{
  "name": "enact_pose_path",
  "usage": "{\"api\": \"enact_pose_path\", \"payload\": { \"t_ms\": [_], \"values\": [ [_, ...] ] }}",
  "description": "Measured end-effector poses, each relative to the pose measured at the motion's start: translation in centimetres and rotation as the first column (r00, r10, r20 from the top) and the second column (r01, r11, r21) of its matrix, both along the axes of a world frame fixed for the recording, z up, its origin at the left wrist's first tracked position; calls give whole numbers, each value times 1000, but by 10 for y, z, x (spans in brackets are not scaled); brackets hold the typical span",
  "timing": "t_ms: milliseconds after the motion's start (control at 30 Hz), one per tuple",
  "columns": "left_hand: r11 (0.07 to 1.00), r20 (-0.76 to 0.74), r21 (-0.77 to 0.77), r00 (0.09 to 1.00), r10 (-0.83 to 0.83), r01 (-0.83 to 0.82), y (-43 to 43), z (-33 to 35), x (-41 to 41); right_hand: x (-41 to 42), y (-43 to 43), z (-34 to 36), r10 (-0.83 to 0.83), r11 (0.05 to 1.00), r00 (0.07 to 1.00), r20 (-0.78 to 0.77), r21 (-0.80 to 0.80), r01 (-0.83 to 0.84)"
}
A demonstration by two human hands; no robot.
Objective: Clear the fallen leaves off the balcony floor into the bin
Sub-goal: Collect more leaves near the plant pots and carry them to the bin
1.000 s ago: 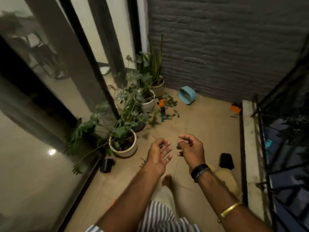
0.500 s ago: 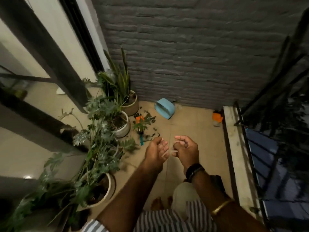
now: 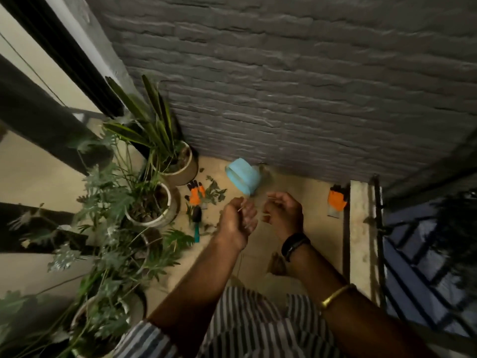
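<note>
While blurred, seemingly unlabelled bin.

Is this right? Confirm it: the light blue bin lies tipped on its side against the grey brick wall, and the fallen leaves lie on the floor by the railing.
One detail is wrong. The head view shows the light blue bin tipped on its side by the grey brick wall, but the fallen leaves lie beside the potted plants, not by the railing.
</note>
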State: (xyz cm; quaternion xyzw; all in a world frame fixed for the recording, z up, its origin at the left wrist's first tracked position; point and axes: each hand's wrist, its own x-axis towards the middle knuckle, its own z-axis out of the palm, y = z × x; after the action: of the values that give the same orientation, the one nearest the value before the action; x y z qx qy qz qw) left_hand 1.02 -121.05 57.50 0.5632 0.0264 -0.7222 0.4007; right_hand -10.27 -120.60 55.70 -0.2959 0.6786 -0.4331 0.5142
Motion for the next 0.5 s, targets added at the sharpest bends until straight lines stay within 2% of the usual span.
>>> {"api": "enact_pose_path", "payload": {
  "t_ms": [200,367,500],
  "values": [
    [987,-55,80,989,141,-136,-106,-18,-30,-24,-106,-18,66,994,998,-17,94,-64],
    [985,-104,106,983,148,-137,-196,-42,-43,-40,-198,-42,109,984,994,-18,144,-105],
    [983,-60,112,986,154,-146,-252,-74,-38,-45,-262,-73,137,974,990,14,182,-137]
  ]
}}
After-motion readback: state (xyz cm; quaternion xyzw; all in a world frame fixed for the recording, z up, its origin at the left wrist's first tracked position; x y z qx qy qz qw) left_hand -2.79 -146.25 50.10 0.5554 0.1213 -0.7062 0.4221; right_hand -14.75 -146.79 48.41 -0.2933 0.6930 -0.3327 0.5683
